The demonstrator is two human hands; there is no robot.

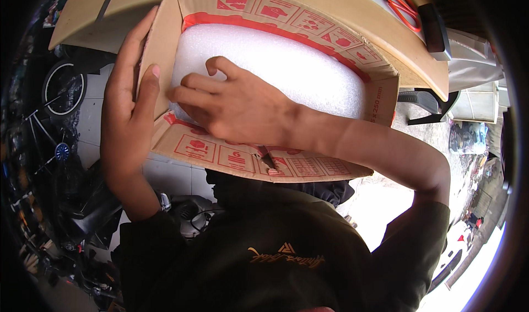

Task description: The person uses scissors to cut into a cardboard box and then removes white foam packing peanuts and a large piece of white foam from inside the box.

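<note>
A cardboard box (388, 100) with red printing stands open in front of me, tilted, its top flaps folded outward. White foam sheeting (264, 47) fills its inside, and what lies beneath the foam is hidden. My left hand (129, 102) grips the box's left flap, fingers along the outside and thumb over the inner face. My right hand (231, 100) reaches across the box from the right, over the foam's left end. Its fingers are bent and apart, with nothing visible in them. The near flap has a small tear (268, 160), and red tape strips (264, 32) line the opening.
Behind the box is a wooden table (435, 75), with orange-handled scissors (402, 9) and a dark block-shaped object (433, 31) at its right. A bicycle wheel (64, 89) and other cluttered parts stand at the left. A plastic-wrapped bundle (468, 138) lies at the far right.
</note>
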